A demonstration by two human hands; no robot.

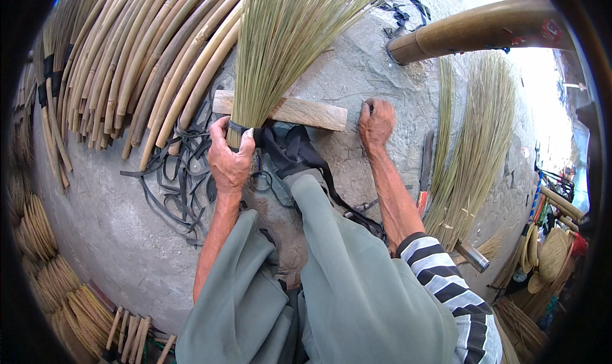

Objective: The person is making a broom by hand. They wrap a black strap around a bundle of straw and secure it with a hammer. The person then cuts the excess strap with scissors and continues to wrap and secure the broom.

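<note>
My left hand (231, 157) grips a bundle of thin green-yellow broom straw (274, 51) by its narrow lower end, with thumb and fingers on either side. A black strip (236, 127) is wound around that end. Beneath the bundle, a wooden block (312, 113) lies crosswise on the floor. Bunched black material (294, 148) sits just right of my left hand, between my legs. My right hand (377, 123) is closed in a fist, apart from the bundle and to the right of the block. What it holds, if anything, is hidden.
Curved bamboo poles (137, 58) lie in rows at the upper left. Tangled black strips (182, 179) spread below them. More straw (478, 128) lies on the right beside a long knife (426, 163). A thick bamboo post (478, 29) slants in from the upper right.
</note>
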